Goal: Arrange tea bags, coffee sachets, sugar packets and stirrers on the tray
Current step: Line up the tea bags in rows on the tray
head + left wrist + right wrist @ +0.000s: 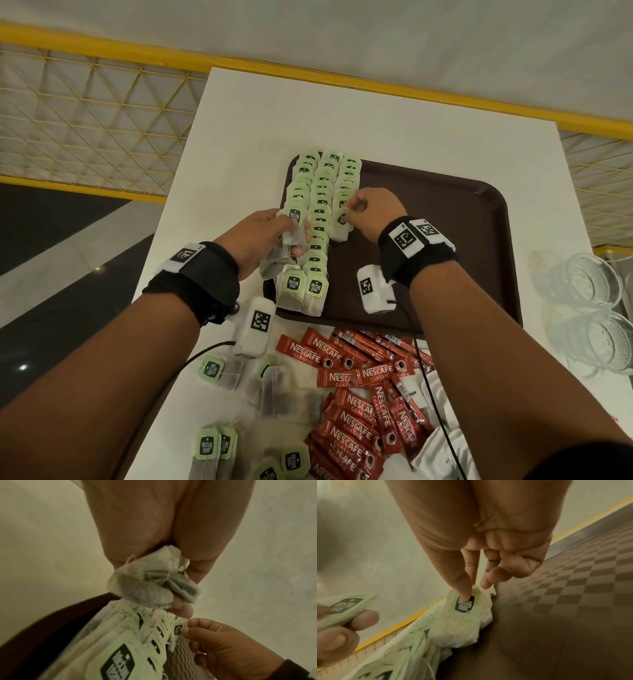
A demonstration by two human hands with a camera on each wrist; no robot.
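Fingers of the right hand point(371, 214) pinched one green-tagged paper tea bag point(342, 222) over the dark brown plastic tray point(445, 240), beside three rows of tea bags point(320, 212). To its left, the left hand point(260, 240) gripped a bundle of tea bags point(293, 229). Red coffee sachets point(359, 394) lay behind both wrists on the white desk point(376, 113).

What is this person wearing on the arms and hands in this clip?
Both forearms are bare, no sleeves or gloves. Each wrist carries a black fabric wrist strap: left, right, with white blocks printed with black square markers. A white marker-tagged camera unit hangs under each wrist, trailing a thin black cable.
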